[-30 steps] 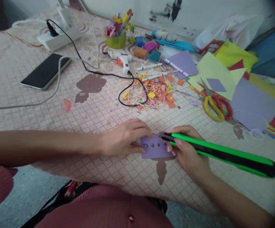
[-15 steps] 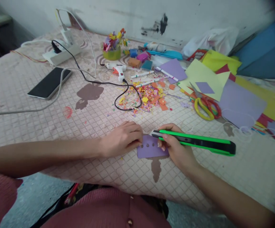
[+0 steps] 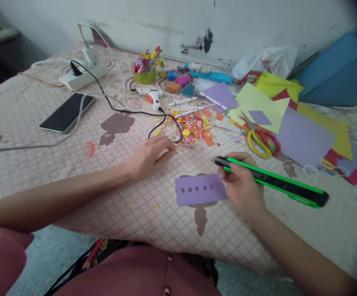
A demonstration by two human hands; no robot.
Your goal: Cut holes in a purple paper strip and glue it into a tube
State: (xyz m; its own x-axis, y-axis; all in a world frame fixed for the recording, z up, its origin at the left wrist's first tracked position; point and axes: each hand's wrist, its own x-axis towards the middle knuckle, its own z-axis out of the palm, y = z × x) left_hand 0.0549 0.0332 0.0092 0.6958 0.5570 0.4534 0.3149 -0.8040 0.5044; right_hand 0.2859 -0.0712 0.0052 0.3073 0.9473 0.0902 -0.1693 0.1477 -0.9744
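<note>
A purple paper strip (image 3: 201,201) with a row of several small round holes lies flat on the patterned tablecloth. My right hand (image 3: 244,183) grips a green and black utility knife (image 3: 277,181), its tip pointing left above the strip's right end. Beside that end, the hand's lower edge is close to the paper. My left hand (image 3: 152,158) is off the strip, up and to its left, at the near edge of a heap of paper scraps (image 3: 190,127). Its fingers are pressed together, and whatever they may hold is hidden.
A white glue gun (image 3: 153,96) with a black cord rests behind the scraps. Scissors (image 3: 261,142) and coloured paper sheets (image 3: 304,131) lie at right. To the left are a phone (image 3: 66,113) and a power strip (image 3: 84,78). A green bowl (image 3: 144,77) of paper flowers stands at the back.
My left hand has left the purple strip and moved up and left to the scraps. My right hand has shifted right with the knife, uncovering more of the holes.
</note>
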